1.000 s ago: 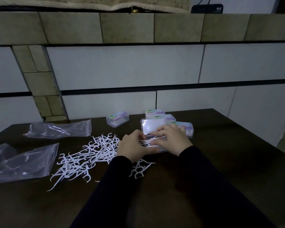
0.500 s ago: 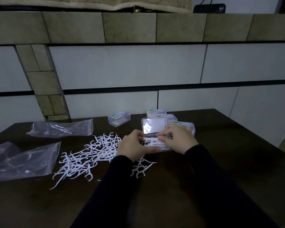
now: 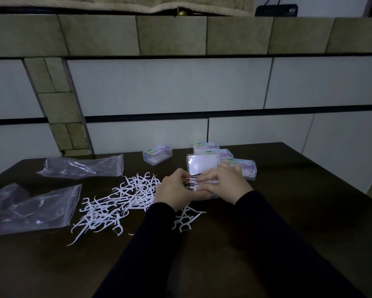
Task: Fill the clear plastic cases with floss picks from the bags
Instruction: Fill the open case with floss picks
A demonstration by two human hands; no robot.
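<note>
Both hands work over one open case (image 3: 203,168), its lid raised just beyond the fingers. The left hand (image 3: 176,191) and right hand (image 3: 225,184) each have a narrow grip, fingers curled onto a small bundle of floss picks (image 3: 193,183) held between them right at the case mouth; whether the bundle is already seated inside I cannot tell, since the hands cover the tray.

Just beyond the grip, behind the open lid, sits a cluster of closed cases (image 3: 241,166), at least one showing white picks inside, so some look done. A further single case (image 3: 157,156) stands farther out and to the left of the grip, closed, its contents hard to read.

Immediately left of the grip a large loose pile of picks (image 3: 118,201) covers the table (image 3: 288,211), with a few picks (image 3: 186,219) nearer the body. Two plastic bags (image 3: 30,208) lie well left, apparently emptied. By my judgement the filling is partway, with much of the pile left to pack
</note>
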